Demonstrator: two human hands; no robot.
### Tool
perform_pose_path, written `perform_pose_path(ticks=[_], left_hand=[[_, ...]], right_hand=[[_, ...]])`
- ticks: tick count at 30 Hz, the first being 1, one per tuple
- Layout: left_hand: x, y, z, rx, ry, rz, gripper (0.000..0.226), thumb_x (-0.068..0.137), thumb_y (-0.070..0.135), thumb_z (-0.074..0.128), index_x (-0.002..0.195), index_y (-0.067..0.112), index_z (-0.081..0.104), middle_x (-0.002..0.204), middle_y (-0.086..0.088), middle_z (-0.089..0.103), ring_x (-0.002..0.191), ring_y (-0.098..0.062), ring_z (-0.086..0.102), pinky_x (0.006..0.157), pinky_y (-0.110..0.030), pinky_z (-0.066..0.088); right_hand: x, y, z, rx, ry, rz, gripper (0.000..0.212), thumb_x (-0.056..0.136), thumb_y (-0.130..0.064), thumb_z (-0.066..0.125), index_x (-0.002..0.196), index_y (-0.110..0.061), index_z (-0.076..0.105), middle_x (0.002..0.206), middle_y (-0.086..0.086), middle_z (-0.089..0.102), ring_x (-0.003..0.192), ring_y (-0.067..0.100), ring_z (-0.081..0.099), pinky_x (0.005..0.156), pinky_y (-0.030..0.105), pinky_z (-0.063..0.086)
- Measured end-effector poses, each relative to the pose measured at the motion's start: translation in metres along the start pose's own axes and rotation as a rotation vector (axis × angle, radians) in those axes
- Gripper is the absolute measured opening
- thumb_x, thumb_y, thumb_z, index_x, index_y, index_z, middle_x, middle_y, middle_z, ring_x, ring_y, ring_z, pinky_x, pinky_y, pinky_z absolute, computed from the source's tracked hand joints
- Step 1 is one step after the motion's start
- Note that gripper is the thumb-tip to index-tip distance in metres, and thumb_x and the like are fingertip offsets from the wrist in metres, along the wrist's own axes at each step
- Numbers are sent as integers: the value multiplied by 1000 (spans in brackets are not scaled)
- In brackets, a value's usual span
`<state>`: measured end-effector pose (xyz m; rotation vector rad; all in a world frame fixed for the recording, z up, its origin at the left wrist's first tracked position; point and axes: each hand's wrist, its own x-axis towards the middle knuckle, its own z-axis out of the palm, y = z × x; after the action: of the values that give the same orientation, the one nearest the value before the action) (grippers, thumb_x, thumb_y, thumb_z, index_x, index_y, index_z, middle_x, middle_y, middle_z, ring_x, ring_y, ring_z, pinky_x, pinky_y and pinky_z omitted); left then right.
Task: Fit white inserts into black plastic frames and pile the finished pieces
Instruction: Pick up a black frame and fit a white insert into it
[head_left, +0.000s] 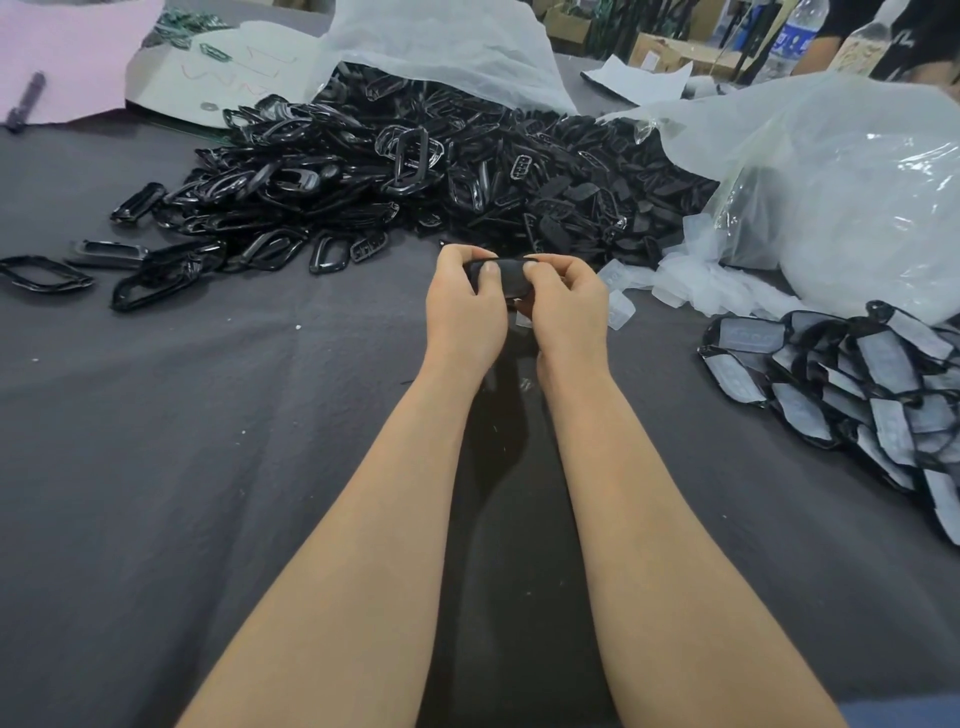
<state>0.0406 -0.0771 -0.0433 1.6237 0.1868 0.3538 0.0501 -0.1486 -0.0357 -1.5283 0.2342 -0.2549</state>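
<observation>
Across the table: a dark grey cloth (208, 415) covers the whole work surface, creased in places.
Far side, centre: a big heap of black frames (415, 171) spills out from under a crumpled white plastic sheet (441, 47), with stray frames scattered out to the left.
Far right: a bulging clear bag (857, 208) lies on its side, its mouth turned toward the black heap.
Right edge: the pile of finished pieces (857, 384) – black rims with pale centres, overlapping one another – sits below the clear bag.
Far left corner: a pink sheet (67, 52) with a dark pen (26, 101) lying on its edge.
Left hand (465, 306): fingers curled around the left end of one black frame (498, 273), thumb pressed on its top face.
Right hand (566, 306): gripping the right end of the same frame, thumb on top as well.
Held frame: raised just above the cloth in front of the black heap, pinched between both hands; whether a white piece sits inside it cannot be told.
Loose inserts (621, 309): a few pale translucent ones lie on the cloth just right of the right hand, near the mouth of the clear bag.
</observation>
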Motion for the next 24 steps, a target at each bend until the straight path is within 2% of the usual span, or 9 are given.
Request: perform_pose_path(ticks=[2, 5, 9, 10, 12, 15, 16, 19, 24], left_hand=[[0, 0, 0, 6, 3, -9, 8, 99, 11, 45, 101, 19, 47, 88, 12, 49, 79, 0, 50, 57, 1, 40], [1, 0, -2, 3, 24, -22, 8, 100, 12, 45, 101, 20, 47, 88, 13, 49, 81, -2, 51, 64, -5, 44], [2, 0, -3, -3, 50, -52, 7, 99, 13, 46, 102, 19, 48, 88, 14, 49, 91, -12, 54, 85, -29, 49], [3, -1, -3, 6, 47, -43, 7, 99, 13, 46, 102, 19, 49, 88, 15, 50, 91, -11, 54, 85, -28, 49], [2, -1, -5, 51, 28, 15, 10, 98, 14, 50, 104, 20, 54, 87, 16, 52, 87, -1, 54, 78, -14, 46], [-2, -1, -8, 164, -12, 88, 26, 96, 15, 55, 121, 19, 59, 94, 13, 59, 77, 11, 55, 67, 0, 39], [-2, -1, -8, 196, -22, 88, 30, 96, 15, 55, 126, 20, 58, 101, 8, 62, 82, 6, 57, 72, -2, 41], [-3, 2, -9, 213, -25, 69, 30, 96, 12, 54, 125, 20, 58, 112, -3, 67, 91, -14, 65, 87, -24, 51], [-1, 2, -11, 173, -6, 12, 28, 96, 11, 54, 122, 18, 59, 111, -4, 68, 100, -20, 66, 91, -35, 53]], right_hand=[[0, 1, 0, -21, -7, 1, 16, 89, -6, 56, 82, -19, 59, 84, 1, 63, 81, 14, 61, 79, 33, 55], [1, 0, -3, -39, -80, -7, 16, 90, -5, 56, 84, -20, 58, 79, 0, 62, 70, 10, 58, 63, 21, 52], [2, 1, -5, -263, -169, -107, 14, 90, -7, 59, 95, -19, 55, 94, 11, 67, 86, 25, 66, 82, 41, 56], [1, 1, -5, -298, -157, -129, 14, 90, -8, 59, 98, -19, 55, 98, 14, 68, 90, 27, 66, 85, 45, 55], [0, 0, -6, -300, -114, -144, 15, 90, -9, 60, 98, -19, 54, 101, 15, 68, 92, 29, 67, 86, 47, 54], [2, -1, -9, -286, -54, -132, 14, 90, -10, 61, 98, -21, 53, 102, 15, 67, 92, 29, 67, 87, 46, 54], [2, -1, -10, -280, -43, -128, 14, 91, -10, 60, 98, -20, 53, 100, 15, 67, 90, 28, 67, 87, 46, 54], [1, 0, -10, -277, -33, -131, 12, 91, -10, 59, 100, -17, 54, 95, 14, 68, 84, 26, 68, 86, 45, 54], [0, -1, -9, -394, -118, -189, 22, 91, -12, 60, 111, -14, 54, 100, 12, 68, 91, 24, 67, 85, 35, 54]])
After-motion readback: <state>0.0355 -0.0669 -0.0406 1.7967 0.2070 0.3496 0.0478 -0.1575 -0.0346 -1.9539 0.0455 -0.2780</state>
